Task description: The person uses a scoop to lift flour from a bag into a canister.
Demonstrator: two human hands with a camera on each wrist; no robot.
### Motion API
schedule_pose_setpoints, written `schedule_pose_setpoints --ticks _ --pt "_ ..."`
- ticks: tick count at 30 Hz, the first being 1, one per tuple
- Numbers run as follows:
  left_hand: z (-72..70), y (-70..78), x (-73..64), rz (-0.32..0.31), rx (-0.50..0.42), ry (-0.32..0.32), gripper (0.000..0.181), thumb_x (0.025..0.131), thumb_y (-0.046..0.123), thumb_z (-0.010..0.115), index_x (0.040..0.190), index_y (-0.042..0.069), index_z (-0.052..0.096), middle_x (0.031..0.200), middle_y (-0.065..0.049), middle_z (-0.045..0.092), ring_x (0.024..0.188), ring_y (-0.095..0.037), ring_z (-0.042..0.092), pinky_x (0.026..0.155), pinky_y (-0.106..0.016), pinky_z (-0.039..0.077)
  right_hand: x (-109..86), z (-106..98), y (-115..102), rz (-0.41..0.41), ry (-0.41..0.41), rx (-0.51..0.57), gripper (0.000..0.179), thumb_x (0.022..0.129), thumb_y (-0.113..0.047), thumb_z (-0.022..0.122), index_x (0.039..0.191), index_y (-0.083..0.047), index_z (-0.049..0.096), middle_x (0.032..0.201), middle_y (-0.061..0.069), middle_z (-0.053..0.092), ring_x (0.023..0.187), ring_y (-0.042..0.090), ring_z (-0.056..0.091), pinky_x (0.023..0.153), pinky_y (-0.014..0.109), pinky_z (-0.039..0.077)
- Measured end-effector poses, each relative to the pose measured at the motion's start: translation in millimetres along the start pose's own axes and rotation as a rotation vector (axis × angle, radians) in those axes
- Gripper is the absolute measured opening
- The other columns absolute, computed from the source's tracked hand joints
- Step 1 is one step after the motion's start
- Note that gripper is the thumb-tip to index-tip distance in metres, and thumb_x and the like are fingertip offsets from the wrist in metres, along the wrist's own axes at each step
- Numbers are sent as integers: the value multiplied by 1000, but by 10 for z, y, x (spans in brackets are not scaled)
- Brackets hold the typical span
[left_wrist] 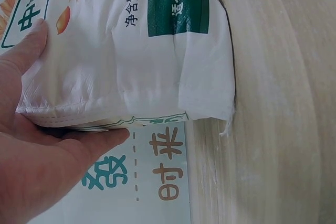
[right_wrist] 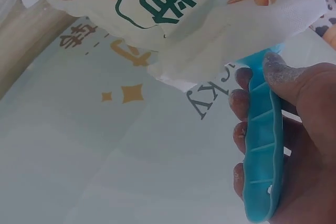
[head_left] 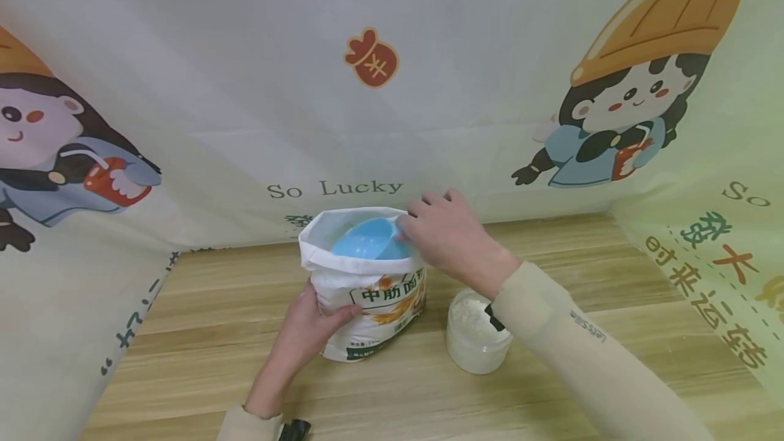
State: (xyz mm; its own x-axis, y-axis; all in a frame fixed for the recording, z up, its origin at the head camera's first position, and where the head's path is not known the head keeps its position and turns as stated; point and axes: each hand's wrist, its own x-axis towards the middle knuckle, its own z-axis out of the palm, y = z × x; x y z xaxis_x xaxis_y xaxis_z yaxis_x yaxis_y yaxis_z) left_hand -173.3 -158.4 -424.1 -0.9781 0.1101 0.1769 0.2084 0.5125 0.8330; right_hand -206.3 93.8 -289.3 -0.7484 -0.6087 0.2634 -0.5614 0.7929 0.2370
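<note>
A white flour bag (head_left: 343,291) with an open, folded-down top stands on the table. The left hand (head_left: 309,329) grips its lower left side, thumb across the printed front and fingers round the side, as the left wrist view also shows. In the mouth of the bag sits the bowl of a blue scoop (head_left: 365,239). My right hand (head_left: 450,233) holds the scoop by its ribbed handle (right_wrist: 261,145), fingers curled round it and white powder on the thumb. What lies deeper inside the bag is hidden. A clear tub (head_left: 478,352) of white powder stands right of the bag, below the right wrist.
The wood-grain table (head_left: 202,332) is bounded by a printed cloth (head_left: 245,87) behind and at both sides. The right sleeve (head_left: 588,346) passes close over the tub and covers part of its rim.
</note>
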Motion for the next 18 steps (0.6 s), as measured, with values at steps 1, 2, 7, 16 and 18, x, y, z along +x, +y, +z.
schedule_pose_setpoints --ticks 1,2,7,16,18 --pt "1 -2 1 0 1 1 74 87 20 86 145 2 43 133 -20 64 122 -38 62 100 -57 52 -7 2 7 4 4 3 34 105 -41 59 127 -18 72 120 3 70 112 27 59 91 45 50" --pt "2 -3 1 1 0 2 74 87 20 86 145 2 44 133 -20 65 122 -38 62 100 -57 52 -13 4 14 7 10 8 34 104 -41 60 126 -18 72 121 3 71 113 27 60 91 46 50" --pt "6 -6 0 7 -1 6 75 87 21 86 146 2 44 133 -20 65 122 -38 62 100 -57 52 -53 37 52 16 56 51 33 104 -40 61 126 -17 73 126 4 70 117 28 60 93 47 51" --pt "4 2 -5 3 -21 -1 76 87 21 86 147 4 43 135 -19 63 124 -38 61 103 -58 50 -124 82 119 70 99 173 34 104 -38 62 127 -15 72 124 6 71 115 30 60 94 50 52" --pt "5 1 -6 2 -17 0 75 87 21 86 147 4 43 135 -19 64 123 -38 61 102 -58 51 -133 91 132 75 104 188 34 104 -37 62 128 -14 71 123 6 71 114 30 60 92 50 52"
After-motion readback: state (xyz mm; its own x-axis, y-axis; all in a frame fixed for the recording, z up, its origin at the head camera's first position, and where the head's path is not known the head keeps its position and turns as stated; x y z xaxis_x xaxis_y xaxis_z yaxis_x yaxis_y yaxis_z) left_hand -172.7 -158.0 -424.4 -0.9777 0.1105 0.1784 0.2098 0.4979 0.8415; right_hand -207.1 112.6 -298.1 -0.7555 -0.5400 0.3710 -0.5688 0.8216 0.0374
